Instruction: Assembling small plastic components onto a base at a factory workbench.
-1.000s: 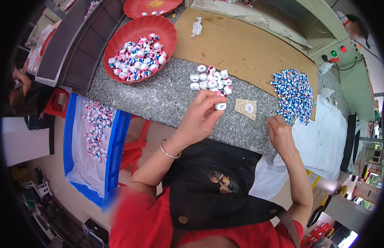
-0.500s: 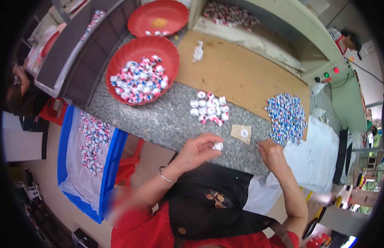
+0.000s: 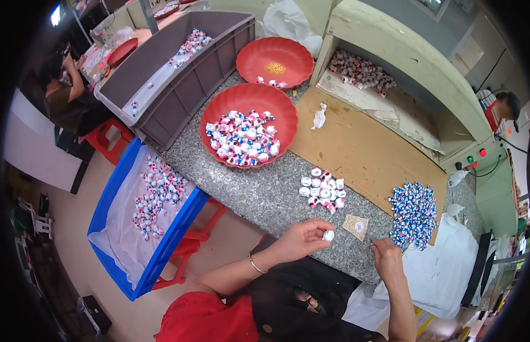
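Between the thumb and fingertips of my left hand (image 3: 304, 239) is a small white round piece (image 3: 328, 235), held just above the grey granite counter (image 3: 242, 194). My right hand (image 3: 387, 257) is closed in a pinch over the counter; what its fingertips hold, if anything, is too small to make out. Right beside it lies a heap of small blue-and-white pieces (image 3: 413, 214). Between my hands sits a beige speckled square (image 3: 355, 227) with a pale round spot. Beyond it, a cluster of white pieces with pink and dark markings (image 3: 322, 191) stands close together.
A red scalloped bowl (image 3: 288, 122) holds many painted pieces, with another red bowl (image 3: 299, 57) behind. Grey crate (image 3: 179, 105) and blue tray (image 3: 114, 196) are at left. Brown cardboard (image 3: 356, 154) leads into a pale box-like machine (image 3: 390, 28) with pieces inside. Two other people are farther off.
The view has swung, so the counter and its contents appear farther right and lower. My left hand still holds the white round piece; my right hand keeps its pinch near the blue-and-white heap.
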Motion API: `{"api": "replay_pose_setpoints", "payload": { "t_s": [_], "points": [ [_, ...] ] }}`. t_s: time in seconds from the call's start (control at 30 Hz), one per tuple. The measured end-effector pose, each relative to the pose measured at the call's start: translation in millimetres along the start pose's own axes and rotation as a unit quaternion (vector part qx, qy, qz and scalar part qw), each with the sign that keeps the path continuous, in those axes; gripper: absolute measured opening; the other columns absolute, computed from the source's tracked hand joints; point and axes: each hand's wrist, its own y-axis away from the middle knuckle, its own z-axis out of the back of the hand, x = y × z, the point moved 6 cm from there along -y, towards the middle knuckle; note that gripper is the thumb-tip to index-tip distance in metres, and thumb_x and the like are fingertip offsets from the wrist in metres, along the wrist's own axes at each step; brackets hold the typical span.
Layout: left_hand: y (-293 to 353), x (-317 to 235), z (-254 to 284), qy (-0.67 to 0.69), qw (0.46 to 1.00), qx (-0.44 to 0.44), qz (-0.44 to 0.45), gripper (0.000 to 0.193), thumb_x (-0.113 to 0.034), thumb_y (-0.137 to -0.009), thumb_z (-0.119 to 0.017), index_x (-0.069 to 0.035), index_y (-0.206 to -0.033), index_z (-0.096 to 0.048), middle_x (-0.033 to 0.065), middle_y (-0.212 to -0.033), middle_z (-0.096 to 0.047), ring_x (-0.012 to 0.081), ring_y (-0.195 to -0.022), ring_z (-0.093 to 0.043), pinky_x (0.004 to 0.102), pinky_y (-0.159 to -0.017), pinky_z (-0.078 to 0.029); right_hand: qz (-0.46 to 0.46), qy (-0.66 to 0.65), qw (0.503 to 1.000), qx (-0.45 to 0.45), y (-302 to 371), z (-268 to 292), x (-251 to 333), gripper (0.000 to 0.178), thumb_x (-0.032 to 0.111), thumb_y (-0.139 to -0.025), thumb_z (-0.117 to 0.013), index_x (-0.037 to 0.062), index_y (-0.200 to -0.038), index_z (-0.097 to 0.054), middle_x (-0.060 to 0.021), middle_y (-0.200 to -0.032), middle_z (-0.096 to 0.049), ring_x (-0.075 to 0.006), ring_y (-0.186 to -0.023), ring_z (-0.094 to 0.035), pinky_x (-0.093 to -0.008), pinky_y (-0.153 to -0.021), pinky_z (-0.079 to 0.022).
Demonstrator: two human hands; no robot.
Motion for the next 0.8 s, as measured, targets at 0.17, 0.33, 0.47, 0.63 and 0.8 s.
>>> {"api": "replay_pose_setpoints", "payload": {
  "t_s": [0.17,0.33,0.47,0.63,0.8],
  "points": [
    [1,4,3,-0.009,0.999,-0.003,0.041,0.038,0.0,-0.089,-0.067,0.0,-0.126,-0.057,0.004,-0.118,-0.059,0.01,-0.105,-0.06,0.0263,-0.093,-0.051,-0.006,-0.002,1.0,-0.007,1,1,0,0.009,0.002,-0.08,-0.069,0.0025,-0.089,-0.067,-0.015,-0.078,-0.062,-0.0353,-0.07,-0.064,-0.0435,-0.061,-0.051],
    [3,2,1,0.0,1.0,-0.013,-0.021,0.035,0.0,-0.09,-0.067,0.0,-0.124,-0.058,0.0046,-0.114,-0.061,0.0112,-0.105,-0.061,0.0269,-0.092,-0.051,-0.004,-0.003,1.0,-0.003,1,1,0,0.009,0.002,-0.08,-0.069,0.0029,-0.089,-0.067,-0.0143,-0.079,-0.061,-0.0348,-0.069,-0.063,-0.0438,-0.061,-0.051],
    [5,3,-2,-0.005,1.0,-0.017,-0.005,0.035,0.0,-0.09,-0.066,0.0,-0.124,-0.058,0.0052,-0.113,-0.062,0.012,-0.105,-0.061,0.0269,-0.093,-0.051,-0.004,0.002,1.0,-0.001,1,1,-4,0.009,0.002,-0.08,-0.068,0.0035,-0.088,-0.067,-0.0141,-0.079,-0.061,-0.0347,-0.069,-0.063,-0.0441,-0.061,-0.051],
    [2,13,-10,-0.003,1.0,-0.003,0.03,0.035,0.0,-0.09,-0.067,0.0,-0.124,-0.058,0.0054,-0.114,-0.062,0.0131,-0.106,-0.062,0.0276,-0.093,-0.052,-0.025,0.02,0.999,-0.01,9,5,-10,0.008,0.002,-0.079,-0.068,0.0032,-0.087,-0.066,-0.0139,-0.079,-0.061,-0.0341,-0.069,-0.063,-0.0437,-0.061,-0.051],
    [5,14,-3,-0.074,0.997,0.005,0.0,0.036,0.003,-0.088,-0.067,0.001,-0.123,-0.058,0.0065,-0.115,-0.063,0.0134,-0.104,-0.063,0.026,-0.088,-0.053,-0.02,0.024,0.999,-0.007,18,-9,-11,0.006,0.003,-0.077,-0.069,0.0026,-0.083,-0.067,-0.0147,-0.08,-0.063,-0.0332,-0.073,-0.064,-0.0419,-0.065,-0.052]
  ]
}}
